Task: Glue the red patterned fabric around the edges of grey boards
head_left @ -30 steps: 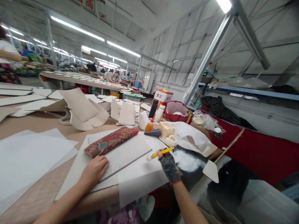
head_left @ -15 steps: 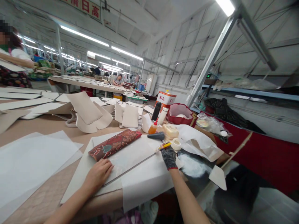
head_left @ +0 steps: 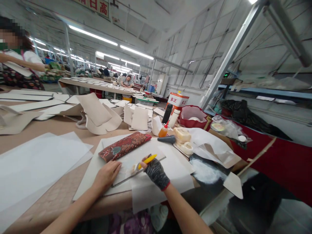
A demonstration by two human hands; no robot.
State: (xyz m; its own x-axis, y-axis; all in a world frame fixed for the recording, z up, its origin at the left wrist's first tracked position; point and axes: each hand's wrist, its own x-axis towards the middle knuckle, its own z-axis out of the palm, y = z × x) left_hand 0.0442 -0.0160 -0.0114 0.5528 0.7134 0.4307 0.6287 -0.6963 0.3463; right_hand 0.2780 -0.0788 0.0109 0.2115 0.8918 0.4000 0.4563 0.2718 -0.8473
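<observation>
The left hand (head_left: 107,175) lies flat on the near-left edge of a grey board (head_left: 129,159), fingers close together and pressing it down on the surface (head_left: 60,128). At three o'clock of it, the gloved right hand (head_left: 156,172) has its fingers pinched round a yellow-handled brush (head_left: 146,160), whose pale tip touches the board. A red patterned fabric strip (head_left: 124,146) lies along the board's far edge, at eleven o'clock of the brush. White paper (head_left: 143,195) lies under the right wrist. At one o'clock stand an orange bottle (head_left: 163,131) and, farther off, a tin (head_left: 178,100) marked 多正 in red. Overhead, at eleven o'clock, a sign (head_left: 96,5) reads 日高.
</observation>
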